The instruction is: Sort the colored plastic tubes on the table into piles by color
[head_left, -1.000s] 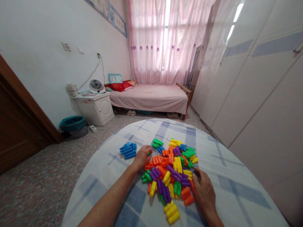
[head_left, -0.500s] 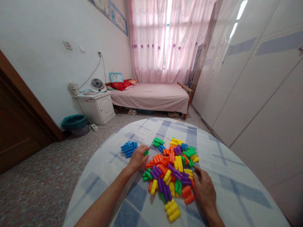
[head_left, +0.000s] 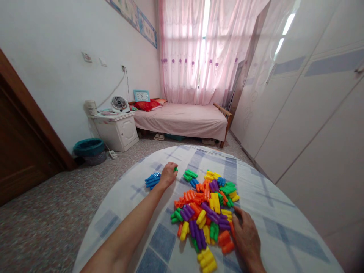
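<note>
My left hand [head_left: 168, 174] is closed on a green plastic building piece [head_left: 175, 169], which shows only in part at the fingertips. Just left of that hand lies a small group of blue pieces [head_left: 152, 180], and to its right a few green pieces [head_left: 190, 174] sit by themselves. My right hand [head_left: 247, 234] rests at the right edge of a mixed pile of orange, purple [head_left: 198, 233], yellow [head_left: 215, 203] and green pieces. Its fingers are bent beside an orange piece [head_left: 226, 242]; whether they grip anything is hidden.
A checked cloth covers the round table [head_left: 113, 235]. Beyond it stand a bed [head_left: 184, 117], a white cabinet [head_left: 121, 131] with a fan [head_left: 120, 103], and a waste bin [head_left: 90, 149]. A tall wardrobe [head_left: 307, 113] lines the right side.
My left hand has moved away from me, farther up the table, with the green piece in its fingers. My right hand has stayed at the pile's edge.
</note>
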`<state>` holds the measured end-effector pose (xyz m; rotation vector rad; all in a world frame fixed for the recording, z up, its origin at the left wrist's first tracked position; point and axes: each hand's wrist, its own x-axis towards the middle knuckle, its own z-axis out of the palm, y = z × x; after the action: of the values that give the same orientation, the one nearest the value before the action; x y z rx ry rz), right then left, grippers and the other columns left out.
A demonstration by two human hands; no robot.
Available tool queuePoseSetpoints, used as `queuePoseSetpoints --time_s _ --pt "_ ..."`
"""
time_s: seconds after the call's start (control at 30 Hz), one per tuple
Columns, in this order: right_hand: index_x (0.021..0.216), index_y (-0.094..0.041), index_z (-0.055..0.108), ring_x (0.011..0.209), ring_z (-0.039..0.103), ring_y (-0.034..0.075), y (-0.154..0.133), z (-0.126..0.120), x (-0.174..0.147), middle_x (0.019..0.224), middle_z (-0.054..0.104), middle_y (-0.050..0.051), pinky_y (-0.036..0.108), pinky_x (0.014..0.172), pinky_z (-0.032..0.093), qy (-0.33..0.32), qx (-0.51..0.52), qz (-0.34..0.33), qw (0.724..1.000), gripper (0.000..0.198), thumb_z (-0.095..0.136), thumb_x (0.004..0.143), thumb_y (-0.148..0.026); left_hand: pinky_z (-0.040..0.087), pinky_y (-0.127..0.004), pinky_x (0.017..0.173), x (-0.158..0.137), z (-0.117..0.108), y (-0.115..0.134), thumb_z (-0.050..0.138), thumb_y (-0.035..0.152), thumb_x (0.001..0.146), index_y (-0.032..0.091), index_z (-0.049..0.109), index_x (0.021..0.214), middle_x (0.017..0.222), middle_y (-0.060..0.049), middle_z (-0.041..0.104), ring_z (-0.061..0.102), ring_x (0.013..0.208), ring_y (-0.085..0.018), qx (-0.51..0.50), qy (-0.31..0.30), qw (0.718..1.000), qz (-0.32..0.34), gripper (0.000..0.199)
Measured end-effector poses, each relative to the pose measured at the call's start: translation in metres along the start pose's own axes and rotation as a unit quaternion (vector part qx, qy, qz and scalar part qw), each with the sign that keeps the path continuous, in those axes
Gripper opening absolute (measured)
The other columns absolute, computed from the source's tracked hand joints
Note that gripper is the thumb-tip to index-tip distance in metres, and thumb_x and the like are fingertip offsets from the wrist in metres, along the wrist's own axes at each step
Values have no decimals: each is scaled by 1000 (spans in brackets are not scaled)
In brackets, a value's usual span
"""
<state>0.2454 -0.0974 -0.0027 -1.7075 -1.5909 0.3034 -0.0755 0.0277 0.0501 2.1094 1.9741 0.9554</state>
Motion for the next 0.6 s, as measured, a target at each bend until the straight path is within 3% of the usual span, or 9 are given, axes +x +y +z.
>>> queuePoseSetpoints --time_s 0.17,0.3,0.47,0.6 --pt "114 -16 58 107 54 25 2 2 -2 113 62 10 38 94 39 -5 11 20 1000 43 37 87 -41 45 -30 92 9 20 -9 56 7 69 18 67 100 103 -7 64 60 99 -19 17 -43 999 -8 35" --pt "114 -17 58 107 54 25 2 3 -2 113 62 10 39 95 39 -2 17 14 1000 43 37 86 -42 38 -36 103 1 23 -8 54 7 73 15 64 112 122 -13 57 52 118 -23 39 -41 998 -8 40" --pt "109 -18 60 104 56 25 1 2 -3 109 63 10 38 93 41 6 22 20 1000 41 38 85 -42 30 -35 109 8 23 13 46 23 88 15 60 119 131 -12 53 44 126 -22 50 -47 997 22 35" --pt "112 -18 59 106 54 25 2 2 -3 111 62 9 38 94 39 -4 19 18 1000 41 37 86 -41 33 -37 107 17 35 32 54 29 84 18 60 118 123 -11 59 47 122 -24 54 -90 993 49 37"
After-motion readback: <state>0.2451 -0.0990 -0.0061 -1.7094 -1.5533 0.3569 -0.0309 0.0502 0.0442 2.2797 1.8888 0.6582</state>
